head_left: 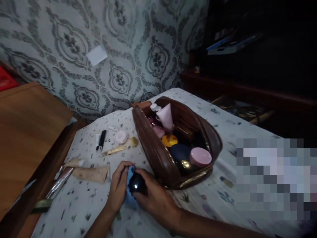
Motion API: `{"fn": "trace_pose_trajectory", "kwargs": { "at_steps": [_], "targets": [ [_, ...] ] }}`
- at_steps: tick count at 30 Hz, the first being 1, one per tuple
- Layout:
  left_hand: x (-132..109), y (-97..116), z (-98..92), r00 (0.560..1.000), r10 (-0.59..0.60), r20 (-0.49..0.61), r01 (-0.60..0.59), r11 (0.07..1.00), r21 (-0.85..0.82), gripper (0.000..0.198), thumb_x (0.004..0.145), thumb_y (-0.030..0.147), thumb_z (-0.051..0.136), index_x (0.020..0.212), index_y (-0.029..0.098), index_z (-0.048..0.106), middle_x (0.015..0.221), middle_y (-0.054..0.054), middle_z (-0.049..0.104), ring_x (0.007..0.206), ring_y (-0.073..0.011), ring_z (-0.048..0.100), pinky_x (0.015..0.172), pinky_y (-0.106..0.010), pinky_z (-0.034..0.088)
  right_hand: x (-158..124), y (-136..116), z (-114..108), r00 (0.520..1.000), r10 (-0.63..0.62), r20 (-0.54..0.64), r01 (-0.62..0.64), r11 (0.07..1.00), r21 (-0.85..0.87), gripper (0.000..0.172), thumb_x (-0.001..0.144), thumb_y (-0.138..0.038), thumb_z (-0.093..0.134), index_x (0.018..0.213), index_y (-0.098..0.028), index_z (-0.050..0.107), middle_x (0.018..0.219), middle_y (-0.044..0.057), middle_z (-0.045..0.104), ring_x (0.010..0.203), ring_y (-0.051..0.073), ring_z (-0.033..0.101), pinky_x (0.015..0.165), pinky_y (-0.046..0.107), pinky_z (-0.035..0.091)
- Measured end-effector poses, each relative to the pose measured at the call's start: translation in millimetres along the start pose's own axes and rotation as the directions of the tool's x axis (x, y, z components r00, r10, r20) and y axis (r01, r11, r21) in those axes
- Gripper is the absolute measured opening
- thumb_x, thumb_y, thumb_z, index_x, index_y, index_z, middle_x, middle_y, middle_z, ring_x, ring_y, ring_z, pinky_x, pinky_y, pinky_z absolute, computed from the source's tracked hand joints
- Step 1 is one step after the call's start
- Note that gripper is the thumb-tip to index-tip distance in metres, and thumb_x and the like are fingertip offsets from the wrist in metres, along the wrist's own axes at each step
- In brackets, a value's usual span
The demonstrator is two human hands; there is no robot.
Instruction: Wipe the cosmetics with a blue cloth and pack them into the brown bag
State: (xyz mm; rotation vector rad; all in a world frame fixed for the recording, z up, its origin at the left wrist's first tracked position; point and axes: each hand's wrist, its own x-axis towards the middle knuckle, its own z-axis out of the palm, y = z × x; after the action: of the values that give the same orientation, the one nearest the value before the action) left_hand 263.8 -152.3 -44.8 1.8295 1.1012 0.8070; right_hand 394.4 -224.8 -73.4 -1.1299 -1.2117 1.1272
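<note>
Close in front of me, my left hand is closed around a blue cloth. The cloth presses against a dark, glossy, rounded container whose exact kind I cannot make out. My right hand grips that container from the right side. Just beyond stands an open brown toiletry bag with a gold zipper. Inside it are a pale pink tube, a yellow item, a large dark rounded item and a pink round-lidded jar.
Left on the patterned sheet lie beige tubes, a gold-coloured brush, a black tube and a round pink compact. A wooden panel borders the left. Dark shelving stands right; a blurred-out patch covers the lower right.
</note>
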Motion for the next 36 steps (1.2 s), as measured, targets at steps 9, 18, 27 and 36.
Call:
{"fn": "trace_pose_trajectory", "kwargs": {
  "at_steps": [9,18,27,36],
  "targets": [
    [1.4,-3.7,1.5,0.969,0.244,-0.029,-0.243,0.969,0.039,0.032,0.101,0.041,0.037,0.098,0.019,0.061,0.094,-0.006,0.060,0.093,-0.0192,0.057,0.086,-0.032,0.045,-3.5,2.3,-5.8,0.990,0.129,-0.051,-0.126,0.990,0.058,0.074,0.085,-0.052,0.057,0.149,-0.017,0.041,0.154,0.013,0.042,0.145,0.026,0.035,0.122,0.046,0.024],
    [2.9,-11.2,-5.4,0.896,0.404,0.183,-0.441,0.857,0.268,0.047,0.091,0.056,0.055,0.116,0.017,0.059,0.111,-0.013,0.058,0.106,-0.0256,0.055,0.094,-0.040,0.047,3.1,1.3,7.5,0.929,0.346,-0.130,-0.234,0.824,0.516,0.082,0.065,-0.068,0.075,0.133,-0.026,0.057,0.148,0.010,0.051,0.138,0.030,0.046,0.110,0.044,0.044],
    [4.8,-11.0,-33.2,0.898,0.328,0.294,-0.383,0.912,0.150,0.046,0.090,0.053,0.058,0.118,0.017,0.064,0.111,-0.011,0.069,0.105,-0.0250,0.063,0.095,-0.034,0.047,10.3,1.8,-1.3,0.973,0.229,-0.036,-0.214,0.945,0.248,0.071,0.074,-0.070,0.068,0.127,-0.024,0.061,0.139,0.013,0.057,0.122,0.031,0.060,0.107,0.048,0.047],
    [-1.6,-14.7,-40.7,0.960,0.203,0.193,-0.225,0.970,0.098,0.043,0.091,0.044,0.056,0.124,0.017,0.062,0.099,-0.006,0.072,0.089,-0.0217,0.066,0.085,-0.031,0.050,15.1,-1.9,-0.1,0.999,0.034,0.033,-0.036,0.997,0.071,0.054,0.081,-0.061,0.064,0.115,-0.019,0.060,0.113,0.010,0.067,0.105,0.024,0.065,0.098,0.045,0.052]
  ]
}}
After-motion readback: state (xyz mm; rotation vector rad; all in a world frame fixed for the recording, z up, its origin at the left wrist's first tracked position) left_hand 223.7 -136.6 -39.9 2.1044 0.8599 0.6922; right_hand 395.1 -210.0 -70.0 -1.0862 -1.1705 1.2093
